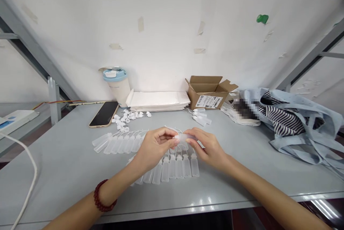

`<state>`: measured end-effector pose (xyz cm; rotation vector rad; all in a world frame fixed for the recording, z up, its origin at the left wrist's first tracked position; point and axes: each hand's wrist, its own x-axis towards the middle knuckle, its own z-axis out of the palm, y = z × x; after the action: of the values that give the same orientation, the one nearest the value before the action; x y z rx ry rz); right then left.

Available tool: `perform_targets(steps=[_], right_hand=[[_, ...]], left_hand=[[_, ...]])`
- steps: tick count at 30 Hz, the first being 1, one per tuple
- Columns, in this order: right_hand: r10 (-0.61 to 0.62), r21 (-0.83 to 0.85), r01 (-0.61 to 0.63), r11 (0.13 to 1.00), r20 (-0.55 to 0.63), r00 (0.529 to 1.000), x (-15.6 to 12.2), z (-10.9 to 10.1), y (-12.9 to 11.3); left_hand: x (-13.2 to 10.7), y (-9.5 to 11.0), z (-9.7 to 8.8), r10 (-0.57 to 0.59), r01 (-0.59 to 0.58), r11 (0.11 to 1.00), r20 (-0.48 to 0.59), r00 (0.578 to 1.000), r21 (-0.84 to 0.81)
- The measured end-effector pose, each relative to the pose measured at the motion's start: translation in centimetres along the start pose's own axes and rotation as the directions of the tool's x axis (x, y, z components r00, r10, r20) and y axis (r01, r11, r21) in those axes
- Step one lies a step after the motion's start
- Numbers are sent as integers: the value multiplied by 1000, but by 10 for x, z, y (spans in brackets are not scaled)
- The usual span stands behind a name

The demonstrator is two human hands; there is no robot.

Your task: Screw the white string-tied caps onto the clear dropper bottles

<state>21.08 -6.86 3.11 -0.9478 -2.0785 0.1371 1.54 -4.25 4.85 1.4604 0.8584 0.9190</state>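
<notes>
A small translucent plastic bottle (184,137) lies sideways between my hands above the table. My right hand (208,145) is closed round its body. At its neck end, the fingertips of my left hand (154,147) pinch a small white cap (176,137), mostly covered by the fingers. Below my hands is a front row of similar bottles (179,167) with thin tubes at their tops. Another row of bottles (120,144) lies to the left, partly behind my left hand. Loose white caps (126,117) are scattered farther back.
A phone (104,114), a blue-lidded cup (118,86), a stack of white packets (159,100) and an open cardboard box (208,92) line the back of the grey table (239,187). Several more bottles (201,117) lie before the box. A blue fabric bag (292,115) is at right.
</notes>
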Motion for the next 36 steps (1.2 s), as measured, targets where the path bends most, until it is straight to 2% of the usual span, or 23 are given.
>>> perform_targets(steps=[4,7,10,13,18,23,25,27,30,32,34,36], right_hand=[[225,232,-242,942,98,969,2,-2,-5],[258,280,-276,919,102,961,3,-3,-7],[187,213,-193,958,49,981,2,-3,-6],[63,126,-61,990,-16,998,1,0,-4],[-109,68,114,991,-79,991,-1,4,-4],[-147,17,150,988,-120,982,-1,3,-5],[-136,28,140,990,-112,984,-1,1,-5],[-101,43,105,993,-88,991,-1,-1,-6],[-30,70,33,997,-49,998,-1,-4,-8],[0,90,3,996,-37,999,-1,-5,-8],[9,101,-5,995,-38,999,0,-5,-9],[-2,107,7,994,-47,999,1,-5,-8]], left_hand=[[-3,0,3,78,-78,997,-46,996,8],[-2,2,0,-4,2,998,-30,1000,-68],[0,4,-3,-140,140,977,11,990,-162],[0,5,-4,-234,249,950,100,967,-187],[0,6,-5,-241,267,953,176,954,-145],[1,7,-6,-304,331,940,235,923,-85],[0,8,-5,-282,302,952,241,929,-51],[-3,8,-2,-214,216,976,209,954,13],[-8,4,2,-19,0,982,96,995,189],[-10,2,5,99,-109,956,52,994,273],[-10,2,5,101,-112,961,54,993,252],[-8,3,3,19,-37,983,105,994,179]])
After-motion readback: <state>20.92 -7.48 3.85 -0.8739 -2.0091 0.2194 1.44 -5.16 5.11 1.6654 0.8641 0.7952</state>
